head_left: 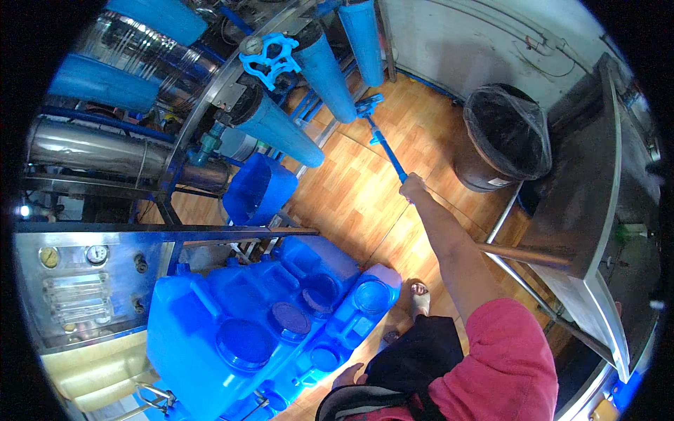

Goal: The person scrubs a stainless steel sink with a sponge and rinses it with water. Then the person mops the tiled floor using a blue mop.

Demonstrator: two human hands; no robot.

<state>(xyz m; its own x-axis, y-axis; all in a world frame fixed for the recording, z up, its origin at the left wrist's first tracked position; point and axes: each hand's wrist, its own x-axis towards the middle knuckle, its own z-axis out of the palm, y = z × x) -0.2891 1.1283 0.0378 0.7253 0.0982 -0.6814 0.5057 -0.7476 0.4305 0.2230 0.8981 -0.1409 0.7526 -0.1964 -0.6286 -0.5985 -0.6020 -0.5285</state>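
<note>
My right arm stretches forward over the wooden-looking floor. My right hand (413,188) is closed round the end of a blue-handled tool (390,156). The tool's wider blue head reaches down beside the foot of an upright blue filter housing (326,77); its exact kind is too small to make out. Low in the view, my left hand (347,377) hangs partly hidden near the blue water jugs (242,340). Its visible fingers look apart, with nothing in them.
More blue filter housings (281,131) and a light blue wrench-like ring tool (270,62) are on the metal rack at left. A blue bin (260,188) stands below. On the right are a lined dark trash bin (484,158) and a metal table (572,231). A gauge panel (91,288) is at left.
</note>
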